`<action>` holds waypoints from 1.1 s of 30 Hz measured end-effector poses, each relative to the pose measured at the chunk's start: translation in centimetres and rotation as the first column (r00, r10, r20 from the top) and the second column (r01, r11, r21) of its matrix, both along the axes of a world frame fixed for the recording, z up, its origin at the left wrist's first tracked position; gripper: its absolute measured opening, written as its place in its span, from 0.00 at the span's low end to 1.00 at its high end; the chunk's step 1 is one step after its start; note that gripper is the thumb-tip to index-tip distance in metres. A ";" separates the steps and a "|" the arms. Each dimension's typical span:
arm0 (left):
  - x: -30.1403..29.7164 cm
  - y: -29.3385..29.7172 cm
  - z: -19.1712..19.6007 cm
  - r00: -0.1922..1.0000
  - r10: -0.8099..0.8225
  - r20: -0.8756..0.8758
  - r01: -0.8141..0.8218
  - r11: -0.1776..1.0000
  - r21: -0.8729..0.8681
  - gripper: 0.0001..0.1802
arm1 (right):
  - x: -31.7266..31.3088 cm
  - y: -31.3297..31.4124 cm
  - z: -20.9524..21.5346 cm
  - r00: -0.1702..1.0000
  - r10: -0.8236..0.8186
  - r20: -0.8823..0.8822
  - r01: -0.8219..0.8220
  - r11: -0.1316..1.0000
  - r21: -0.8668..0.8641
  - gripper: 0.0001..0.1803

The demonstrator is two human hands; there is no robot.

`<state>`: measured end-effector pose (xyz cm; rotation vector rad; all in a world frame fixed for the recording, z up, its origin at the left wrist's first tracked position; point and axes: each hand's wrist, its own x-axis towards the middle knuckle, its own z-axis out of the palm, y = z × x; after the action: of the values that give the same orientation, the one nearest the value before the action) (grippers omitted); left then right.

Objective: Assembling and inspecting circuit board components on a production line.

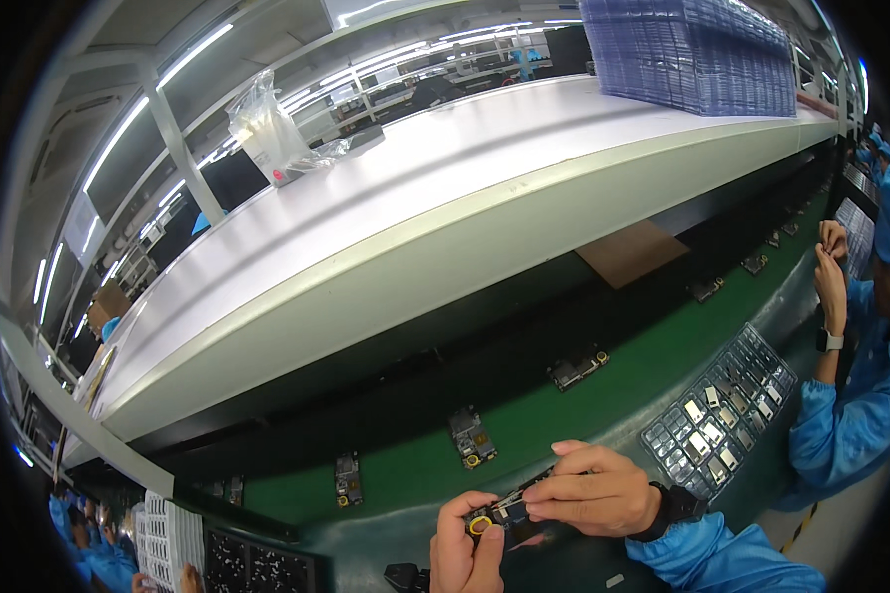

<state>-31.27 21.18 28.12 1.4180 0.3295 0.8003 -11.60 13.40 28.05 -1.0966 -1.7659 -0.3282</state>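
A small dark circuit board [509, 512] with a yellow ring at one end is gripped between the thumb and fingers of my left hand [455, 551]. My right hand [595, 492], with a black band at the wrist, closes its fingertips on the board's other end. Whether a small part sits under those fingertips is hidden. Just beyond my hands, another circuit board [472, 437] lies on the green conveyor belt [400, 463]. To the right is a clear compartment tray [674, 461] with several silver-white rectangular parts [712, 431].
Over the belt's far side runs a white shelf [445, 198] with stacked clear trays [692, 59] and a plastic bag [267, 128]. More boards [578, 369] line the belt. At right, a co-worker's hands [831, 272] are raised. White trays [168, 539] and a black tray [252, 563] are lower left.
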 end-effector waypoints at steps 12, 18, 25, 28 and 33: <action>0.1 -0.6 0.1 1.000 0.024 0.000 -0.024 1.000 -0.003 0.16 | 0.0 -0.4 0.3 1.000 0.009 -0.011 -0.009 1.000 -0.020 0.14; -0.1 -0.5 0.1 0.999 0.032 -0.019 -0.032 0.999 0.012 0.16 | -0.2 -0.1 0.1 1.000 0.008 -0.022 -0.009 1.000 -0.005 0.14; 0.0 -0.6 0.4 1.000 0.023 0.005 -0.023 0.999 -0.044 0.16 | -0.1 -0.2 0.0 1.000 -0.003 -0.006 0.003 1.000 -0.012 0.14; 0.0 -0.6 0.2 1.000 0.028 -0.003 -0.028 1.000 0.013 0.15 | -0.1 -0.5 0.1 1.000 -0.016 0.020 0.017 1.000 -0.015 0.15; 0.1 -0.7 -0.2 0.981 0.169 -0.094 -0.148 0.969 0.196 0.14 | -0.3 -0.4 0.1 0.998 0.006 0.059 -0.005 1.000 -0.020 0.15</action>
<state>-31.20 20.49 27.96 1.6326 0.4668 0.9036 -11.87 13.05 28.12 -1.1060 -1.8272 -0.3435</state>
